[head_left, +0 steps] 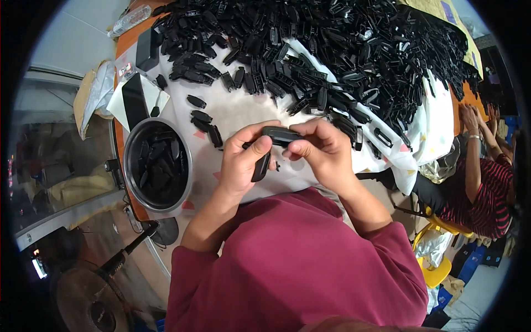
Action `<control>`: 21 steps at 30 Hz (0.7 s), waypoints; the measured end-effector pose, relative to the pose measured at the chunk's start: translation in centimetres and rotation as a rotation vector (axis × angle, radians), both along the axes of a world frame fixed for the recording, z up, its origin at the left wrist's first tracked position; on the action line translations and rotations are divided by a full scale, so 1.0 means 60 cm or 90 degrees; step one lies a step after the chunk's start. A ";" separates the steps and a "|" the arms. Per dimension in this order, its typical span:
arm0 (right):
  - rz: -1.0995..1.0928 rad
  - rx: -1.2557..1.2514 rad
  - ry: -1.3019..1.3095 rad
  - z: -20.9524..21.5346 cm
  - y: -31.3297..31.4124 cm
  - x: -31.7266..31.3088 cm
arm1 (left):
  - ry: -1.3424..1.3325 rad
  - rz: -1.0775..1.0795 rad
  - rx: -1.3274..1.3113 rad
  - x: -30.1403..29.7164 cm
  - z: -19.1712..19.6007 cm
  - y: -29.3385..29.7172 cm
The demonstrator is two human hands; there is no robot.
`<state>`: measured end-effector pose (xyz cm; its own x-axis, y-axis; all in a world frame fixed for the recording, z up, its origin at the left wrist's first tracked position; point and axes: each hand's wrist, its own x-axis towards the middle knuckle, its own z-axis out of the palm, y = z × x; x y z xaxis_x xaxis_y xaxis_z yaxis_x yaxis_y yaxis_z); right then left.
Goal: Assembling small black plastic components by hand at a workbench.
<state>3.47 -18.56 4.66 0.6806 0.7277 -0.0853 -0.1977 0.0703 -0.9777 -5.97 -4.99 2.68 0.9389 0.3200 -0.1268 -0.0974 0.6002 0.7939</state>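
The left hand (240,160) and the right hand (321,152) meet over the bench (232,110), close in front of the person's chest. Both hands are closed on small black plastic parts. The left fingers (260,146) wrap around a long black plastic piece (261,167) that hangs down below them. The right fingers (296,148) pinch the end of a flat black plastic shell (279,134), which lies across the top, between the two thumbs. The two pieces touch, or nearly touch, where the hands come together.

To do this step well, it seems best to keep both pieces still, line up their edges, and press gently with the thumbs, not hard. Small parts like these could slip or snap if they are squeezed crooked.

Both wrists bend inward, and the forearms in dark red sleeves (287,260) come up from below. The elbows stay wide apart.

Just left of the left fingers sits a round metal bowl (133,182) with more black pieces inside. Beyond the fingers, a big pile of black plastic parts (332,50) covers a white cloth (437,127). A few loose parts (202,117) lie near the left fingers. Far to the right of the right fingers, another person's hands (470,119) are up by the bench edge.
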 end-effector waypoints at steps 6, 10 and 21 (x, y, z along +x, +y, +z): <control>0.093 -0.017 0.086 -0.004 0.022 0.022 | 0.161 0.096 0.155 -0.045 0.028 0.030; -0.015 -0.158 -0.235 -0.036 -0.042 0.099 | 0.464 0.519 0.972 -0.144 0.058 0.135; 0.130 -0.339 -0.727 -0.046 -0.071 0.067 | 0.519 0.266 1.301 -0.049 0.004 0.067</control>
<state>7.50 -22.81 1.89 0.4402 0.8835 0.1600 0.8096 -0.3135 -0.4962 -8.91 -1.00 2.89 0.7388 0.5897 0.3262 0.6098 -0.7910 0.0491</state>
